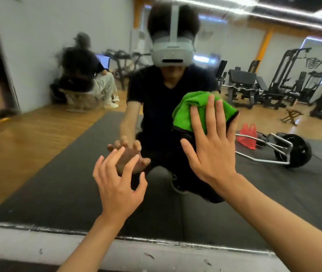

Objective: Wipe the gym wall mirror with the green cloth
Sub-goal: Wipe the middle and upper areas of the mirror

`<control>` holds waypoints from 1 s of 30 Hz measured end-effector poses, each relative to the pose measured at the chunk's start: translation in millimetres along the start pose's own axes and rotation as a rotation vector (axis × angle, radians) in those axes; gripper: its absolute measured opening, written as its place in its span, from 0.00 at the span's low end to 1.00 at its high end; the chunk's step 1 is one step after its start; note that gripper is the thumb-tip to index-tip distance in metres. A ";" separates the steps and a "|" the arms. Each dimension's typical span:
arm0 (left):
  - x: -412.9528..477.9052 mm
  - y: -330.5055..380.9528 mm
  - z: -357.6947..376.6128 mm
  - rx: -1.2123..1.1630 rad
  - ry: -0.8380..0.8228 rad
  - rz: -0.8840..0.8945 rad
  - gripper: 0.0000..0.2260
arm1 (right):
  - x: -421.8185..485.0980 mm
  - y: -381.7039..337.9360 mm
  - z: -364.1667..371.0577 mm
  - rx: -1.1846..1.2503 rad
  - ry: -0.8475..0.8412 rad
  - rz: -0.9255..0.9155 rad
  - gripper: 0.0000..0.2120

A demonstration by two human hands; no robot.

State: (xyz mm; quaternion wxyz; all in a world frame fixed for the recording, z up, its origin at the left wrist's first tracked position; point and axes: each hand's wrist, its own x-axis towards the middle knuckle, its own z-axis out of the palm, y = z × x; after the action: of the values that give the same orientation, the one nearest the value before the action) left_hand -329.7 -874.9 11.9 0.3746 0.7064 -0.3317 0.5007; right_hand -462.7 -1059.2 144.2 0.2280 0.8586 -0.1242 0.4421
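Glossy mirror (38, 154) | right hand (213, 148) flat on plush green cloth (187, 114) | left hand (119, 187) splayed, empty

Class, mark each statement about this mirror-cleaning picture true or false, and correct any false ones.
1. The right hand presses the green cloth against the mirror with straight fingers. True.
2. The left hand holds a spray bottle. False: it holds nothing, and its fingers are spread.
3. A red bag shows in the reflection. True.
4. The green cloth lies on the floor. False: it is up on the glass, under the right hand.
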 end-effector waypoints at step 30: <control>192.1 28.0 2.6 0.153 0.006 0.240 0.32 | 90.7 101.3 -64.0 -0.308 -0.092 -0.722 0.37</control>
State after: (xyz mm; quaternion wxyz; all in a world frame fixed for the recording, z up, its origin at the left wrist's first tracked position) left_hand -298.6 -909.1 200.5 0.2581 0.6867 -0.3737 0.5676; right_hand -497.3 -1115.9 279.1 0.4890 0.8218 0.1107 0.2709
